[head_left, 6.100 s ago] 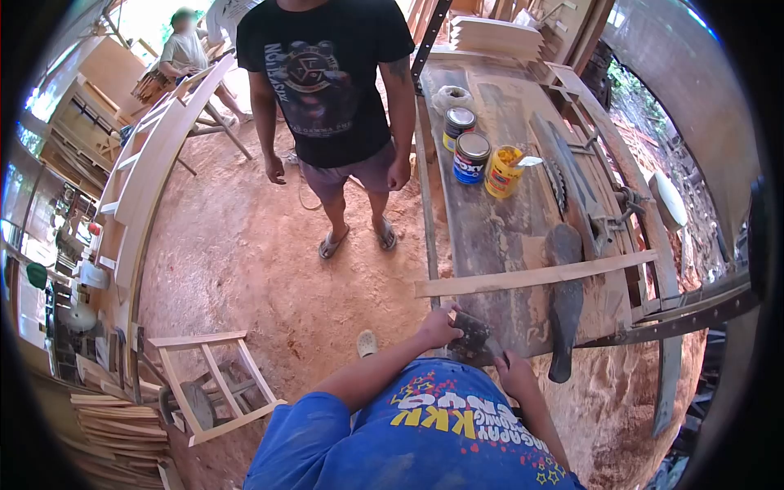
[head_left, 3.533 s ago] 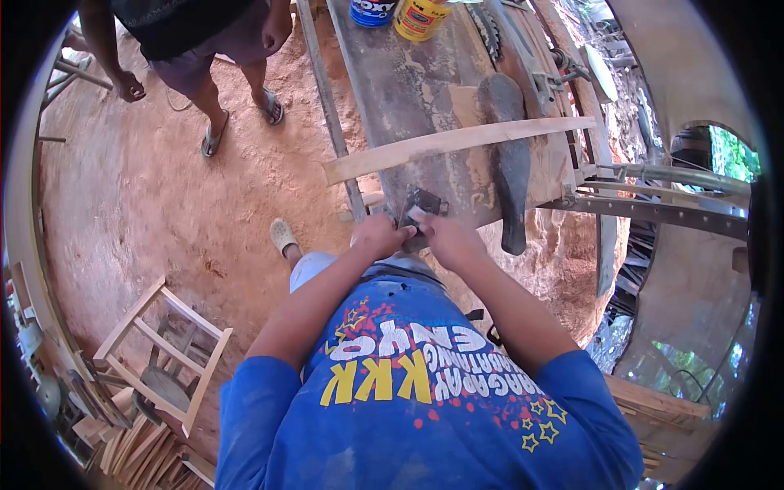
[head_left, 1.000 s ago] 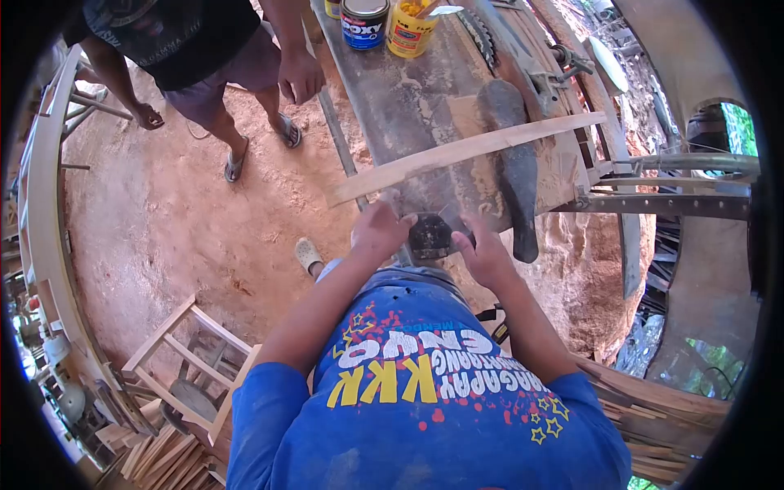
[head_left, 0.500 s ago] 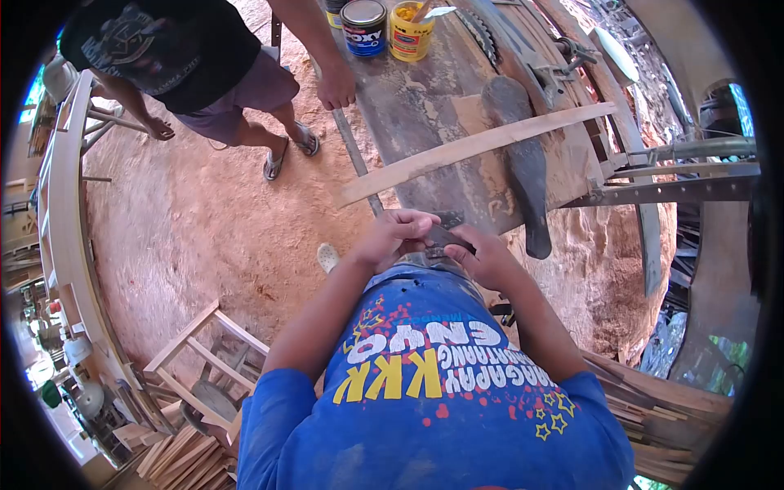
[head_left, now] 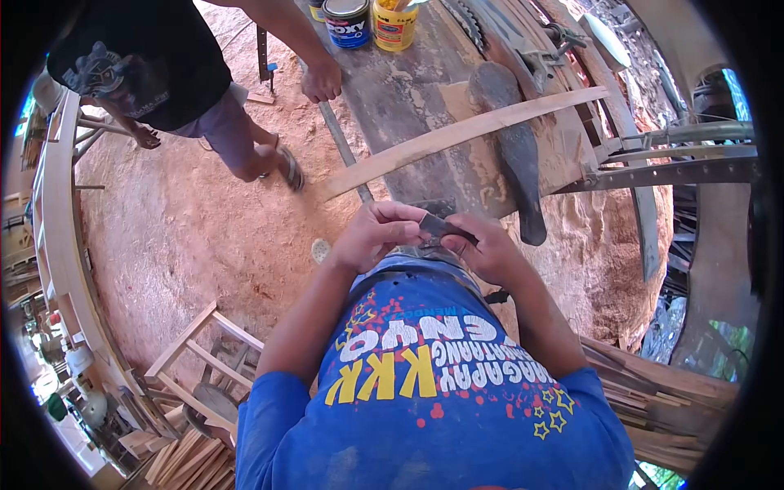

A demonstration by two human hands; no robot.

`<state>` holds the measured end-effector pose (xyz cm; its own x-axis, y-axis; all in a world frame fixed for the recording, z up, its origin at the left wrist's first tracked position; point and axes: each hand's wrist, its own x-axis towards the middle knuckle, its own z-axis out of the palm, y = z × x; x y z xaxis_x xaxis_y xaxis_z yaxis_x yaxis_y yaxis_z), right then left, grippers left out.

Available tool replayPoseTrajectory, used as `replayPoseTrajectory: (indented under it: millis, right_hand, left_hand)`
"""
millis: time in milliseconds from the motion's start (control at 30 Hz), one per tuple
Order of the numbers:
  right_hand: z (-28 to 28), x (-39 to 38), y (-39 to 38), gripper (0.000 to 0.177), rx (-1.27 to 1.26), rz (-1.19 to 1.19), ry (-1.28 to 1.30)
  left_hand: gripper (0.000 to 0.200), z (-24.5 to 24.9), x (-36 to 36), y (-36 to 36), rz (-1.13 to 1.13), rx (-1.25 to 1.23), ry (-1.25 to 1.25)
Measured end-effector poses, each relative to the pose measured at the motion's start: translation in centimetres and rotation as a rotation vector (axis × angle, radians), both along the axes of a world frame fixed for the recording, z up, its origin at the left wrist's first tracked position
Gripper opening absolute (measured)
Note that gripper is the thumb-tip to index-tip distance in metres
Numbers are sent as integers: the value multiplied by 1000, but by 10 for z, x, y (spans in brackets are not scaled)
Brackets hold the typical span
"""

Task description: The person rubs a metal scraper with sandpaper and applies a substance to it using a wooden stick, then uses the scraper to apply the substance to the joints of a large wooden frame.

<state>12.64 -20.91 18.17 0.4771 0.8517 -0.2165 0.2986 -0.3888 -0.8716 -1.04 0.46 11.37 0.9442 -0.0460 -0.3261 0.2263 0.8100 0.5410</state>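
Note:
Between my two hands, close in front of my waist, is a small dark grey folded piece of sandpaper [head_left: 439, 226]. My left hand [head_left: 377, 235] pinches its left end with thumb and fingers. The other end sits in my right hand [head_left: 483, 247], with the thumb pressed on it. Just beyond my hands, a long, slightly curved wooden strip [head_left: 465, 135] lies across the worktable [head_left: 367, 94], its left end jutting past the edge. Under the strip rests a dark, long paddle-shaped piece [head_left: 516, 167].
A blue-labelled can [head_left: 346, 24] and a yellow tub [head_left: 394, 26] stand at the table's far end, near a circular saw blade [head_left: 464, 24]. Another person [head_left: 151, 73] stands at the left, a hand on the table's edge. A wooden frame [head_left: 200, 351] is at lower left.
The other person has stepped nearer the table. My view has shifted slightly, so the table things sit a little higher and further left. Both my hands still hold the sandpaper, now turned a little.

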Motion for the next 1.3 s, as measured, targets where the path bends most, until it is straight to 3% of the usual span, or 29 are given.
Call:
replayPoseTrajectory:
  millis: [333, 533, 633, 733, 800, 933, 1000, 1133, 1300]
  right_hand:
    - [-7, -7, -8, 29, 46, -22, -116]
    - [-3, -2, -23, 43, -169, -33, 385]
    - [-7, -3, -35, 50, -176, -168, 499]
    - [-35, -1, -51, 46, -27, -160, 120]
    - [-36, -1, -57, 43, -211, -160, 14]
    - [-62, -10, -59, 41, -478, -119, -358]
    - [-77, -18, -54, 39, -528, -101, -424]
    - [-62, -30, -33, 39, -762, -43, -438]
    - [-72, -21, -16, 38, -755, -74, -414]
  left_hand:
    - [16, 5, 0, -12, 98, 318, -24]
    - [9, -2, 2, -20, 164, 478, 34]
    - [15, -8, 6, -20, 189, 577, 120]
    - [37, -39, 4, -10, 126, 816, 338]
    - [63, -62, 1, -13, 1, 1083, 500]
    - [99, -87, -5, -38, -249, 1114, 569]
    - [112, -83, 2, -46, -356, 1149, 549]
    - [107, -65, 16, -52, -387, 1312, 542]
    - [89, -83, 27, -58, -523, 1292, 611]
